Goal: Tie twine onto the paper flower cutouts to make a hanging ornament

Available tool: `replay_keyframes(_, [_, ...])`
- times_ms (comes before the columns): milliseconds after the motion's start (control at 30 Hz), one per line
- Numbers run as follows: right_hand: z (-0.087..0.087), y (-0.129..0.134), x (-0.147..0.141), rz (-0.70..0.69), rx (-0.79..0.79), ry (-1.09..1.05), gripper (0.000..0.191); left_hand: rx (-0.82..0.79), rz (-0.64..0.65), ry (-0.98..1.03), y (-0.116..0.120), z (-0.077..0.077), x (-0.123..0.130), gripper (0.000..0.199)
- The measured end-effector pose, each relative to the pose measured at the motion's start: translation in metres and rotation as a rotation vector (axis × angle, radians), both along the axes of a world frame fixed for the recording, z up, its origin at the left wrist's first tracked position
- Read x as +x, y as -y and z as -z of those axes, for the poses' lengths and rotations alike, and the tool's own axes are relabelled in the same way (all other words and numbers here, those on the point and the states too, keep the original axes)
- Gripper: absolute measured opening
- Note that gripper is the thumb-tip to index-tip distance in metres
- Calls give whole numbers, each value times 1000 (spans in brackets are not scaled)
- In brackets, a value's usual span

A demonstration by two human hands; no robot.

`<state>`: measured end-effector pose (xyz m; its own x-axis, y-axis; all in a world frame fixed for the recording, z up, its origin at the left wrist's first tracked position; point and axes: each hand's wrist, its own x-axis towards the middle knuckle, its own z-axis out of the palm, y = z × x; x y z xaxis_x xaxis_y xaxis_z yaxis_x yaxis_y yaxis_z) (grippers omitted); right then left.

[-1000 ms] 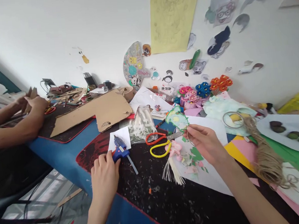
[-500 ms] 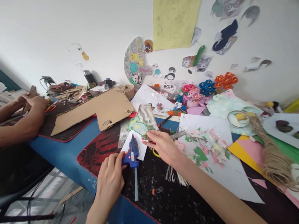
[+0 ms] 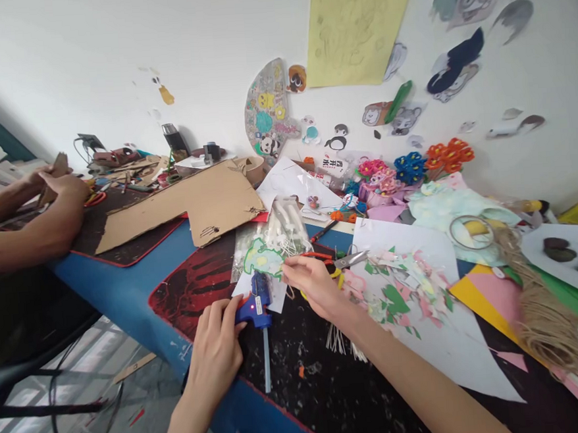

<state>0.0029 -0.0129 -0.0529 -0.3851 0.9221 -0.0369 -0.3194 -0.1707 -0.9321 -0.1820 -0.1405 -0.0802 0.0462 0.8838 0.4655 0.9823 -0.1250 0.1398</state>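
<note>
My left hand (image 3: 217,340) is closed on the handle of a blue glue gun (image 3: 256,309), which has a small red light and a translucent glue stick (image 3: 266,363) sticking out of its back. The nozzle is hidden under a pale green cutout (image 3: 263,258) with a darker green edge. My right hand (image 3: 313,282) pinches that cutout at its right side, just above the gun. Beneath both lies a small white paper (image 3: 277,299). Scissors (image 3: 350,260) are partly covered behind my right hand, and white tassel strands (image 3: 345,346) show below its wrist.
Paper scraps (image 3: 398,296) litter a white sheet (image 3: 449,350) on the right, near a twine bundle (image 3: 543,311). A cardboard piece (image 3: 223,198) and a clear bag (image 3: 289,223) lie farther back. At left, another person's hands (image 3: 61,183) hold a brown piece.
My right hand has brought the cutout over the glue gun's nozzle, which was uncovered before. My left hand stays on the gun. The view has shifted slightly.
</note>
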Motion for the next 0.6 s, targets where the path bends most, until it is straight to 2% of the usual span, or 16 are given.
replay_keyframes(200, [9, -5, 2, -21, 226, 83, 18, 17, -11, 76, 5, 2, 1, 36])
replay_keyframes(333, [9, -5, 4, -42, 269, 82, 17, -4, -75, 224, 13, -5, -6, 33])
replay_keyframes(467, [2, 0, 8, -36, 291, 64, 16, -2, -112, 554, 23, -6, -25, 31])
replay_keyframes(600, [-13, 9, 26, 0, 360, 63, 10, 38, -100, 1066, 30, -5, -34, 38])
